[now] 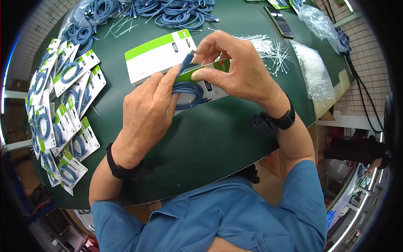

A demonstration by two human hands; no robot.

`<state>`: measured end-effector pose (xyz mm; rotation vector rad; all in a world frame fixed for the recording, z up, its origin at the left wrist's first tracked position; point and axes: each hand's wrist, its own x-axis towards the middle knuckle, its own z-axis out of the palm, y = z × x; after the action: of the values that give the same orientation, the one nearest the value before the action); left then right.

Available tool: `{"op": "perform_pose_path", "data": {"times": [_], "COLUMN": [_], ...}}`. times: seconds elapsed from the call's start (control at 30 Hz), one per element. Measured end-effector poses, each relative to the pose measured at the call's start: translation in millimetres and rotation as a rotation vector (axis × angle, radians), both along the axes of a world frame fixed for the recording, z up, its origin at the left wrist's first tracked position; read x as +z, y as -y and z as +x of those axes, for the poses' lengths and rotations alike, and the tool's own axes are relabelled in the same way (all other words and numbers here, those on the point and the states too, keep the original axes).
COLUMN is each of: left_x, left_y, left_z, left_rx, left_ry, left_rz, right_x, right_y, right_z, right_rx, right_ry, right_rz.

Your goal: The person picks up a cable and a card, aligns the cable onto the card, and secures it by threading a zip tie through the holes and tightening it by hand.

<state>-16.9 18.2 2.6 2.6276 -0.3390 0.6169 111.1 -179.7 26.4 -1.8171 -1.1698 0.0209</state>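
Note:
My left hand (147, 103) is closed around a coiled blue cable (187, 93) laid against a white and green packaging card (220, 91). One cable end with its metal plug (188, 59) sticks up past my left fingertips. My right hand (243, 71) grips the upper edge of the same card, thumb on its green front. Its index finger curls above the card, close to the plug; whether it also pinches a tie cannot be made out. The lower plug of the coil lies against the card's face.
A stack of blank cards (157, 59) lies just beyond my hands. Carded cables (63, 119) are piled at the left, loose cables (176, 14) at the far edge. White cable ties (268, 50), a phone (279, 22) and a clear bag of ties (314, 71) lie at the right.

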Motion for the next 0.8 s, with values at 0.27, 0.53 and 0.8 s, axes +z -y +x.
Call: {"op": "perform_pose_path", "data": {"times": [0.27, 0.53, 0.8], "left_x": [-10.5, -19.3, -19.5], "left_y": [-3.6, -8.4, -8.2], "left_z": [7.3, 7.1, -1.3], "left_rx": [-0.044, -0.155, -0.159], "left_ry": [0.040, 0.238, 0.307], "left_rz": [0.069, -0.146, -0.088], "right_x": [-32.6, -46.0, -44.3], "right_y": [2.2, 3.6, 6.0], "right_z": [-0.8, 1.2, -8.1], "right_rx": [-0.007, -0.016, -0.009], "right_ry": [0.280, 0.307, 0.314], "right_rz": [0.182, 0.250, 0.242]}}
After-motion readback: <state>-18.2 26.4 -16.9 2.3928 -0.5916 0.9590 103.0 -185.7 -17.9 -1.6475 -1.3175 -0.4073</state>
